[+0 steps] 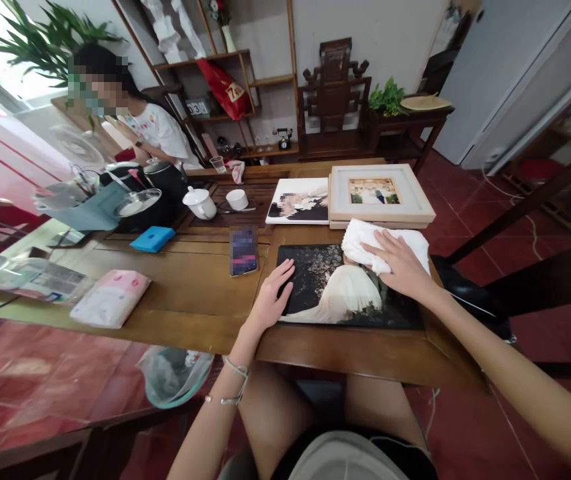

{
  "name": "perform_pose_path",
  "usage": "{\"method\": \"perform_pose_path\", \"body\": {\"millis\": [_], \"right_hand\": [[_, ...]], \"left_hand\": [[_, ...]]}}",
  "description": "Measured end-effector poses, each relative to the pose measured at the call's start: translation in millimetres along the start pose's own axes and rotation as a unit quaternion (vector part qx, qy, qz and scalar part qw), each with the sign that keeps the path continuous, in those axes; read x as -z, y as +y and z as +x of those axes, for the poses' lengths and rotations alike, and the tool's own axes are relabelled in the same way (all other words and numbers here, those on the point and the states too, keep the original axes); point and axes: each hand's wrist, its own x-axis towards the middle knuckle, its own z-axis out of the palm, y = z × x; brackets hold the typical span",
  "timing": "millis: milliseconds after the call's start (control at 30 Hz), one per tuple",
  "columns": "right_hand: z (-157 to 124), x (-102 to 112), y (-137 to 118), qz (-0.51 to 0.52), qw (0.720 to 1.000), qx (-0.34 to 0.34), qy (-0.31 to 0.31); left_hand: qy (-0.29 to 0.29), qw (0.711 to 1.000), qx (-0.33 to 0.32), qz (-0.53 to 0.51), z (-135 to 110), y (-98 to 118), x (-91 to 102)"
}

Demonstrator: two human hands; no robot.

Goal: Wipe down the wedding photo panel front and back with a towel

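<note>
A dark photo panel (350, 293) showing a pale, flowing dress lies flat on the wooden table. At its left edge rests my left hand (271, 293), fingers stretched out over the border and nothing in its grasp. My right hand (405, 263) has a white towel (353, 240) under its fingers, pressed against the panel's upper right part. The towel hides that corner, and the fingertips partly sink into its folds. Just behind the panel are a smaller photo print (298, 200) and a light-framed picture (380, 193), which lies on top of another frame.
Left of the panel lie a phone (243, 252), a blue box (152, 239) and a tissue pack (111, 298). A lidded white cup (199, 203) and a small cup (237, 199) stand farther back. Another person (150, 130) sits across the table. A lined bin (175, 377) is below.
</note>
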Motion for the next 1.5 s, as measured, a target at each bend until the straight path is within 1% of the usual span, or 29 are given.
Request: {"method": "perform_pose_path", "body": {"millis": [33, 100, 200, 267, 333, 367, 433, 500, 633, 700, 733, 800, 867, 967, 1033, 1100, 1167, 1233, 1300, 1367, 1433, 1500], "right_hand": [[0, -1, -6, -0.02, 1.0, -0.004, -0.007], [-11, -2, -27, -0.037, 0.999, 0.019, -0.028], [-46, -2, -72, -0.017, 0.992, 0.1, -0.071], [-69, -2, -100, 0.006, 0.981, 0.159, -0.112], [-80, -2, -118, 0.026, 0.97, 0.194, -0.142], [-80, -1, -121, 0.033, 0.967, 0.201, -0.151], [-68, 0, -116, 0.036, 0.969, 0.193, -0.152], [-45, 1, -99, 0.024, 0.977, 0.159, -0.139], [12, -1, -61, -0.031, 0.995, 0.038, -0.092], [30, -5, -55, -0.059, 0.995, -0.016, -0.073], [35, -6, -56, -0.075, 0.994, -0.031, -0.069], [32, -10, -67, -0.103, 0.991, -0.036, -0.076], [16, -14, -88, -0.122, 0.989, -0.008, -0.089], [-24, -16, -122, -0.114, 0.985, 0.081, -0.101], [-48, -14, -138, -0.088, 0.979, 0.147, -0.112], [-60, -11, -142, -0.053, 0.972, 0.191, -0.129], [-58, -7, -131, -0.028, 0.969, 0.2, -0.144], [-43, -3, -110, -0.032, 0.976, 0.161, -0.14], [-21, -1, -89, -0.067, 0.987, 0.08, -0.12], [1, 0, -76, -0.108, 0.989, 0.001, -0.104], [15, -2, -79, -0.138, 0.983, -0.048, -0.108], [17, -8, -98, -0.15, 0.98, -0.061, -0.113]], "left_hand": [[0.001, 1.0, 0.0, -0.001, 0, 0, -0.1], [0.002, 1.0, 0.0, -0.001, 0, 0, -0.3], [0.0, 1.0, -0.001, 0.002, 0, -1, -0.7], [-0.003, 1.0, 0.001, 0.004, 0, -1, -0.8], [-0.006, 1.0, 0.004, 0.005, 0, -1, -0.7], [-0.006, 1.0, 0.006, 0.005, 0, -1, -0.6], [-0.006, 1.0, 0.007, 0.003, 0, -1, -0.4], [-0.006, 1.0, 0.006, 0.0, 0, -1, -0.2], [-0.006, 1.0, 0.001, -0.005, 0, -3, 0.0], [-0.005, 1.0, 0.001, -0.009, 0, -3, 0.1], [-0.005, 1.0, 0.001, -0.011, 0, -3, 0.0], [-0.004, 1.0, 0.003, -0.013, 0, -4, -0.4], [-0.002, 1.0, 0.006, -0.013, 0, -4, -1.0], [0.0, 1.0, 0.01, -0.017, 0, -5, -2.0], [0.001, 1.0, 0.012, -0.022, 0, -6, -2.3], [0.002, 1.0, 0.013, -0.025, 0, -6, -2.3], [0.002, 1.0, 0.012, -0.027, 0, -6, -2.0], [0.001, 1.0, 0.01, -0.029, 0, -6, -1.6], [0.0, 0.999, 0.007, -0.032, 0, -6, -1.4], [0.0, 0.999, 0.007, -0.035, 0, -6, -1.4], [0.002, 0.999, 0.012, -0.041, 0, -7, -1.5], [0.003, 0.998, 0.019, -0.053, 1, -7, -1.4]]}}
